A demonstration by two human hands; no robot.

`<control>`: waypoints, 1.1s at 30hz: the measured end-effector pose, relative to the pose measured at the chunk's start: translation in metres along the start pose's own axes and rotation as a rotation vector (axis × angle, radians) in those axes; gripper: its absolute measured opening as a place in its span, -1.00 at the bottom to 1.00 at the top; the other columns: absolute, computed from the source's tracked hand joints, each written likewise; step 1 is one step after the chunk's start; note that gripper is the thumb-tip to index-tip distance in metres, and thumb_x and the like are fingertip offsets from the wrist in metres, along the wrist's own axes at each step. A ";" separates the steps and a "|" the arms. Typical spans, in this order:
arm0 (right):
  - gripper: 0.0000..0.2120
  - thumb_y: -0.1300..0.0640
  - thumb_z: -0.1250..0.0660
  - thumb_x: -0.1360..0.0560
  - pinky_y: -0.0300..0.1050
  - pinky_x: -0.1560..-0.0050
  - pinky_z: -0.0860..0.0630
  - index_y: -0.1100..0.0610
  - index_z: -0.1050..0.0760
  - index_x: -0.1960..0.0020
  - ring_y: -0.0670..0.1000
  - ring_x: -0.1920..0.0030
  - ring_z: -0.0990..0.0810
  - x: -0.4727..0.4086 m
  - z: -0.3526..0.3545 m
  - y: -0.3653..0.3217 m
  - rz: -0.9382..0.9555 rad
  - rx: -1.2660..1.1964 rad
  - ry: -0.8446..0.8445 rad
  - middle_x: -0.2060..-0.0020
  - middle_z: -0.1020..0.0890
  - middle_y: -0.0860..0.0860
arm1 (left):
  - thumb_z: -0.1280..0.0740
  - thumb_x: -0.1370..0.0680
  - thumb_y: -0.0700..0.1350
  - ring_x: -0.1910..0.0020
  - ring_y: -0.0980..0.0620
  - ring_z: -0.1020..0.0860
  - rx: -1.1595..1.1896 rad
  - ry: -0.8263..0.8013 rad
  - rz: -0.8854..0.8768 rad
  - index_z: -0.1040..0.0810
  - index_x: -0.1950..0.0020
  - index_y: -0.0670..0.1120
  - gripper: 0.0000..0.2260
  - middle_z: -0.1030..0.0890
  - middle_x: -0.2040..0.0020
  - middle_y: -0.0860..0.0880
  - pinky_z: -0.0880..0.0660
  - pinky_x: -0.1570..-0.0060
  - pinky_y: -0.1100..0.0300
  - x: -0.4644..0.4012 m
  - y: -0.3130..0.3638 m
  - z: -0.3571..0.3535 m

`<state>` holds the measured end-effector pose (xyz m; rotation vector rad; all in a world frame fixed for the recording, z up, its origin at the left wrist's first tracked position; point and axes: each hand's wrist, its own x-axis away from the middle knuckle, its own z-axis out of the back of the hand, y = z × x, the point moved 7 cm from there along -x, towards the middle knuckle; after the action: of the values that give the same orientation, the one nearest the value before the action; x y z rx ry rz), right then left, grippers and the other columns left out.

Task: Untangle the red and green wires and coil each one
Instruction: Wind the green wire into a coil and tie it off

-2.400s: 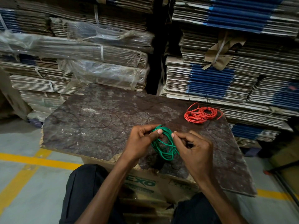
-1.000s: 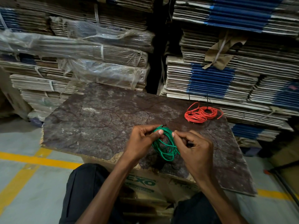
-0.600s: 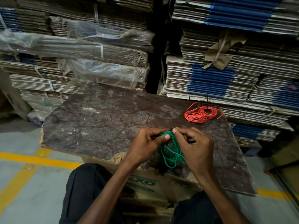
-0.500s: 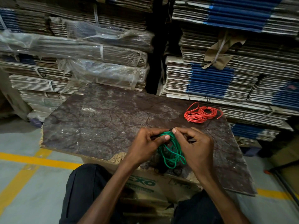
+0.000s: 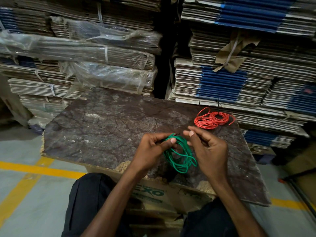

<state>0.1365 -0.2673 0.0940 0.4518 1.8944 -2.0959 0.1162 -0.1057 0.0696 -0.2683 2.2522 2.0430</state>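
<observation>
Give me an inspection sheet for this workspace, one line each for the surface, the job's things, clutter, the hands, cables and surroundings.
Surface: dark brown mottled board with crumbled near edge, resting on a printed cardboard box.
Job's things: coiled green wire held above the board; coiled red wire lying apart at the far right of the board.
Clutter: nothing seen on the board.
Hands: left hand grips the green coil with thumb on top; right hand with curled fingers beside the coil, its grip on the wire unclear.
Cables: only the two wires, not entangled.
Surroundings: bundled flat cardboard stacks behind, some in clear plastic wrap; grey floor with yellow line.
</observation>
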 end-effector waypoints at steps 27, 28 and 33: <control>-0.69 0.31 -0.48 -0.42 -0.24 0.16 -0.57 -0.12 -0.64 0.11 -0.15 0.22 -0.69 0.004 -0.006 -0.024 0.213 0.148 -0.082 0.21 -0.71 -0.18 | -0.32 -0.55 -0.30 0.29 0.16 -0.56 0.115 0.058 0.065 -0.64 -0.02 -0.25 -0.87 -0.66 0.28 -0.01 -0.50 0.21 0.34 0.000 -0.002 0.006; -0.69 0.32 -0.48 -0.42 -0.25 0.16 -0.57 -0.12 -0.64 0.11 -0.15 0.22 -0.69 0.004 -0.006 -0.024 0.214 0.148 -0.083 0.21 -0.71 -0.18 | -0.32 -0.55 -0.30 0.29 0.15 -0.56 0.114 0.058 0.063 -0.64 -0.02 -0.24 -0.87 -0.66 0.28 -0.01 -0.50 0.20 0.34 0.000 -0.002 0.006; -0.72 0.29 -0.47 -0.42 -0.23 0.16 -0.59 -0.11 -0.64 0.12 -0.14 0.22 -0.69 0.005 -0.006 -0.022 0.211 0.136 -0.087 0.22 -0.71 -0.15 | -0.31 -0.55 -0.31 0.29 0.17 -0.57 0.114 0.063 0.056 -0.64 -0.02 -0.26 -0.88 -0.66 0.28 -0.01 -0.50 0.22 0.36 0.000 -0.003 0.006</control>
<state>0.1233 -0.2595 0.1115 0.5553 1.5886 -2.0753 0.1163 -0.1000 0.0659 -0.2670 2.4296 1.9490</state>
